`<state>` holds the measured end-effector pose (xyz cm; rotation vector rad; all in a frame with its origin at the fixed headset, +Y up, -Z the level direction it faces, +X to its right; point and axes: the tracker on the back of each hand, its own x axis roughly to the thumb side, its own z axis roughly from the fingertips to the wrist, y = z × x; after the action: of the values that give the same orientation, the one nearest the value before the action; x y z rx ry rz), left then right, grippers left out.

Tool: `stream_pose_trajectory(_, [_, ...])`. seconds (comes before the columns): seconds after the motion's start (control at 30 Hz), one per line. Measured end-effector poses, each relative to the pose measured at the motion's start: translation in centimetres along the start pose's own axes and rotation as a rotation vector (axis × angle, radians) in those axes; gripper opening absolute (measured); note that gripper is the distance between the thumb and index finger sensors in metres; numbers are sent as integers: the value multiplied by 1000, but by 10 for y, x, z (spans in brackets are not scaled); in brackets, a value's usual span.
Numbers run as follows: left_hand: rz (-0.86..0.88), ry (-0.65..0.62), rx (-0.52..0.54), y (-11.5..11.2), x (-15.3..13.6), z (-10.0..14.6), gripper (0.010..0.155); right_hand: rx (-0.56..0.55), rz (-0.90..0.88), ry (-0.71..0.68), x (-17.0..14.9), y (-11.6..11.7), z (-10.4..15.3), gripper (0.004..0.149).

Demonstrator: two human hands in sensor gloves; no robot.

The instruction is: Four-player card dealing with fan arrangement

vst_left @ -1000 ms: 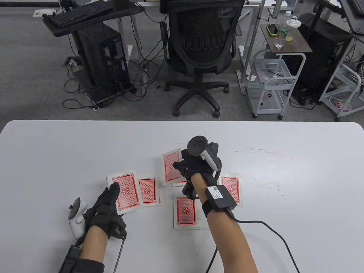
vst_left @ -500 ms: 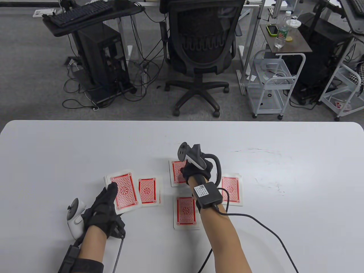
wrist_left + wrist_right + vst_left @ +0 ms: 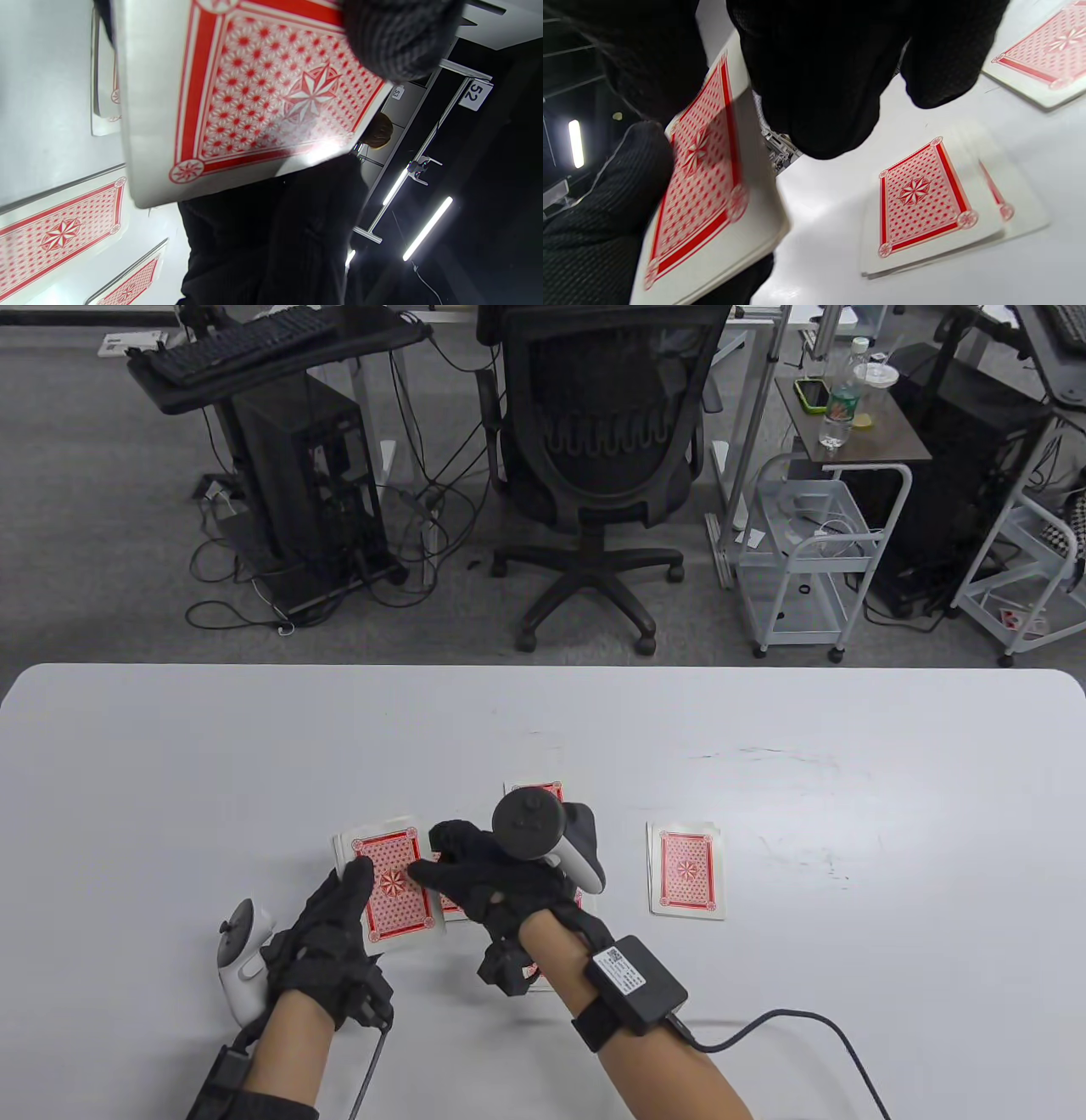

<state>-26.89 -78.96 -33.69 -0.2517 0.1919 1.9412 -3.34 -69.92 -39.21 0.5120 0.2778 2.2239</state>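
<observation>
My left hand (image 3: 339, 929) holds the red-backed deck (image 3: 392, 886) face down just above the table, fingers along its left edge. The left wrist view shows the deck (image 3: 254, 97) close up with my thumb (image 3: 398, 38) on its top card. My right hand (image 3: 433, 855) reaches left over the deck, and one fingertip touches the top card's right edge. In the right wrist view my right fingers (image 3: 818, 84) hang loosely spread beside the deck (image 3: 708, 190). Dealt piles lie at the right (image 3: 687, 869) and at the far side (image 3: 536, 791). My right hand mostly covers the left and near piles.
A dealt pile of slightly offset cards (image 3: 925, 203) lies on the white table (image 3: 254, 746) under my right hand, with another pile (image 3: 1043, 51) beyond it. My right wrist's cable (image 3: 806, 1027) trails across the table to the right. An office chair (image 3: 594, 475) stands beyond the far edge.
My right hand has left a card on the far pile and swung back left onto the deck. My left hand has moved the deck slightly right.
</observation>
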Motion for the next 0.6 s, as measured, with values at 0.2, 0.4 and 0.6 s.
stream_pose_trajectory(0.2, [-19, 13, -32, -6, -4, 0, 49, -100, -62, 59, -16, -5, 8, 58])
stream_pose_trajectory(0.4, [-8, 18, -56, -9, -4, -1, 49, -13, -223, 83, -40, -28, 10, 60])
stream_pose_trajectory(0.6, [-19, 32, -43, -6, -4, -2, 49, -86, -138, 194, -80, -87, 25, 64])
